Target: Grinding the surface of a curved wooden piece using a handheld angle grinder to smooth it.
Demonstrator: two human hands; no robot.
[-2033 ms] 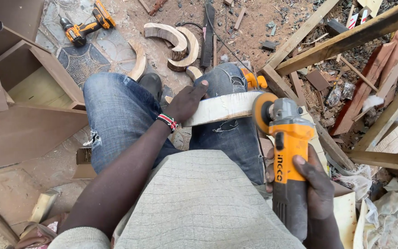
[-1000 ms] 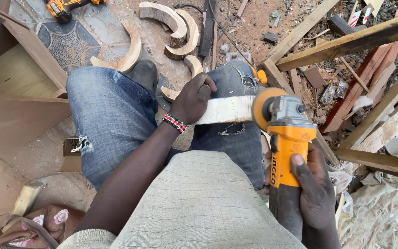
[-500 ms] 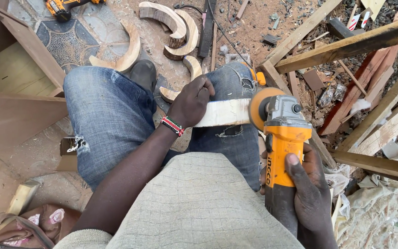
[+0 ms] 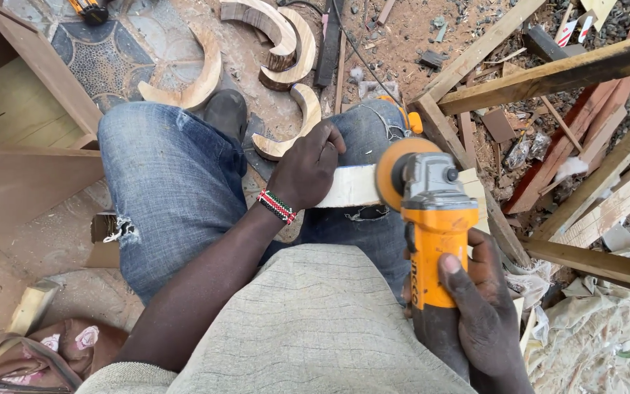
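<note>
So the pale wood piece (image 4: 353,186) is pinned flat across the right thigh, near the knee, with the left hand (image 4: 306,166) closed over its left end, fingers curled round the far edge and the thumb side tucked against the near one. A beaded wristband (image 4: 277,206) is worn just behind that hand. The right hand (image 4: 484,306) is wrapped tight round the rear of the orange angle grinder (image 4: 432,241), whose sanding disc (image 4: 395,171) is set against the wood just right of the left hand's knuckles; whether it's actually touching can't be told from this angle.

The wood looks stiff and light, probably easy to hold one-handed, but smooth and dusty, so it's likely to skid on the jeans (image 4: 165,190) if it's only pressed from above. A wrap-around hold at the end away from the disc seems the sensible spot, and that's where it's gripped. The grinder looks the heavier thing and is held by its body, well clear of the disc.

Further out, several curved wooden pieces (image 4: 286,40) are scattered on the ground past the knees, one crescent (image 4: 297,128) lying just beyond the left hand. A dark shoe (image 4: 226,113) is seen between the legs. Rough timber lengths (image 4: 548,76) are stacked toward the right edge of the ground, plywood panels (image 4: 23,175) toward the left.
</note>
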